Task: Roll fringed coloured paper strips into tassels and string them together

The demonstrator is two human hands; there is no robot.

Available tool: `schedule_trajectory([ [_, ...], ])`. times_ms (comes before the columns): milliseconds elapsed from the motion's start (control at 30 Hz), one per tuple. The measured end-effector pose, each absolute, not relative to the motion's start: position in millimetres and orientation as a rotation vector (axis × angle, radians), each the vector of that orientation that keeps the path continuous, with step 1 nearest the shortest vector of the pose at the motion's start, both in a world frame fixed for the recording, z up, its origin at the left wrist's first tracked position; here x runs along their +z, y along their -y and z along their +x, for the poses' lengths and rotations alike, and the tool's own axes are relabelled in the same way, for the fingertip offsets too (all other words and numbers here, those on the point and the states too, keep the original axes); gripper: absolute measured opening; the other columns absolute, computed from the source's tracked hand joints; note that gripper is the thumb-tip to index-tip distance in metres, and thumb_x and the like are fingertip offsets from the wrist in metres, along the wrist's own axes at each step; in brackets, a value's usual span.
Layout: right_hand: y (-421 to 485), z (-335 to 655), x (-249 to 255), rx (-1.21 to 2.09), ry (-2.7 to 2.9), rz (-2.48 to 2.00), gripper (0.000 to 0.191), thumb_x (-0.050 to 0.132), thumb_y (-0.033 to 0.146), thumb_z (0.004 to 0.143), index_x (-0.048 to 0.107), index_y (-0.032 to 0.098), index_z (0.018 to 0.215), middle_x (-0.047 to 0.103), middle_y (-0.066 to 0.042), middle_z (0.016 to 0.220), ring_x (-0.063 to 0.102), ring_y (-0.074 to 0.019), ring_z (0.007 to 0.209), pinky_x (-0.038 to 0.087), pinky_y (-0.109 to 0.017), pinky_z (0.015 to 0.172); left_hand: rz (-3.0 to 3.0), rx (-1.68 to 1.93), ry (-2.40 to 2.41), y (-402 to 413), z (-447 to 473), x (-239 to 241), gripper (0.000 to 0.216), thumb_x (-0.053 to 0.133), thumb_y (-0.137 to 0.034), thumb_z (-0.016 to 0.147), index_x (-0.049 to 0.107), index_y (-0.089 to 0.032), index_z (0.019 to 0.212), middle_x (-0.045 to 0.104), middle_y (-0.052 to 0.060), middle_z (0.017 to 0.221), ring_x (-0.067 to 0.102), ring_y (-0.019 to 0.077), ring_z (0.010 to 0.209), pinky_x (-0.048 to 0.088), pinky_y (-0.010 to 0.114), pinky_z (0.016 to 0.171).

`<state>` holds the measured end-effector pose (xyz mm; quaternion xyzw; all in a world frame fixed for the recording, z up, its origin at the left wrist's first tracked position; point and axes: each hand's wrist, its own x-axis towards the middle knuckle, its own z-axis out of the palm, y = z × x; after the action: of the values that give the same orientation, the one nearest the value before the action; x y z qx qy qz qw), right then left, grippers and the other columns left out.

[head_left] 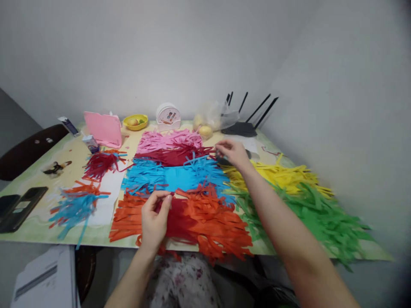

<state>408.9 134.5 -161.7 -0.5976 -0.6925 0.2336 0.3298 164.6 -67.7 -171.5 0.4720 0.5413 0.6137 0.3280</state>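
My left hand (156, 214) is closed in a pinch on a piece of dark red fringed paper (180, 220), which lies over orange fringed paper (221, 214) near the front edge. My right hand (233, 152) reaches farther out, its thumb and forefinger pressed together by the right-hand tips of another dark red fringed sheet (170, 157). What those fingertips hold, if anything, is too small to make out. Between the hands lies blue fringed paper (180, 177), and pink fringed paper (170, 140) is spread farthest back.
Yellow (282, 177) and green fringed paper (317, 209) cover the right side. Two tied tassels, one mostly red (101, 164) and one blue-orange (77, 203), lie left near a phone (24, 209). Behind stand a pink tablet case (104, 128), yellow bowl (135, 123) and black router (240, 128).
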Motion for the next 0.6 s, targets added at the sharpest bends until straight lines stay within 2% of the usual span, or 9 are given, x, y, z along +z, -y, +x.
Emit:
schedule_trajectory([
  [100, -67.0, 364.0, -164.5, 0.824, 1.760, -1.263, 0.028, 0.050, 0.042, 0.093, 0.062, 0.017, 0.097, 0.073, -0.005, 0.084, 0.064, -0.0128, 0.061, 0.054, -0.026, 0.058, 1.289, 1.656, -1.413, 68.9, 168.0, -167.6, 0.018, 0.068, -0.034, 0.084, 0.072, -0.016, 0.083, 0.072, 0.004, 0.078, 0.067, 0.0156, 0.072, 0.053, 0.024, 0.068],
  [167, -22.6, 338.6, -168.9, 1.199, 1.516, -0.925, 0.026, 0.064, 0.045, 0.084, 0.063, 0.019, 0.087, 0.070, -0.003, 0.073, 0.059, -0.0117, 0.052, 0.051, -0.025, 0.049, 1.342, 1.674, -1.392, 72.2, 171.3, -165.9, 0.016, 0.067, -0.031, 0.085, 0.073, -0.017, 0.085, 0.074, 0.005, 0.081, 0.068, 0.0166, 0.076, 0.054, 0.025, 0.071],
  [267, 24.8, 311.9, -172.8, 1.444, 1.232, -0.751, 0.027, 0.076, 0.043, 0.075, 0.063, 0.020, 0.079, 0.068, 0.000, 0.066, 0.058, -0.0113, 0.049, 0.049, -0.024, 0.045, 1.395, 1.687, -1.373, 81.1, 173.2, -164.7, 0.013, 0.067, -0.027, 0.085, 0.075, -0.018, 0.085, 0.075, 0.005, 0.083, 0.069, 0.0173, 0.080, 0.054, 0.028, 0.077],
  [433, 58.7, 287.7, -174.4, 1.491, 1.034, -0.702, 0.026, 0.079, 0.041, 0.072, 0.063, 0.021, 0.077, 0.066, 0.001, 0.063, 0.057, -0.0107, 0.048, 0.049, -0.022, 0.043, 1.443, 1.686, -1.345, 98.8, 167.7, -163.2, 0.009, 0.068, -0.023, 0.085, 0.073, -0.018, 0.082, 0.075, 0.004, 0.081, 0.068, 0.0169, 0.080, 0.053, 0.028, 0.078],
  [600, 79.5, 276.5, -178.0, 1.406, 1.026, -0.692, 0.015, 0.076, 0.032, 0.079, 0.066, 0.021, 0.079, 0.069, 0.001, 0.066, 0.061, -0.0102, 0.051, 0.051, -0.021, 0.047, 1.479, 1.682, -1.409, 111.1, 160.2, -164.6, 0.010, 0.068, -0.025, 0.086, 0.072, -0.017, 0.081, 0.072, 0.003, 0.078, 0.066, 0.0150, 0.073, 0.051, 0.026, 0.069],
])
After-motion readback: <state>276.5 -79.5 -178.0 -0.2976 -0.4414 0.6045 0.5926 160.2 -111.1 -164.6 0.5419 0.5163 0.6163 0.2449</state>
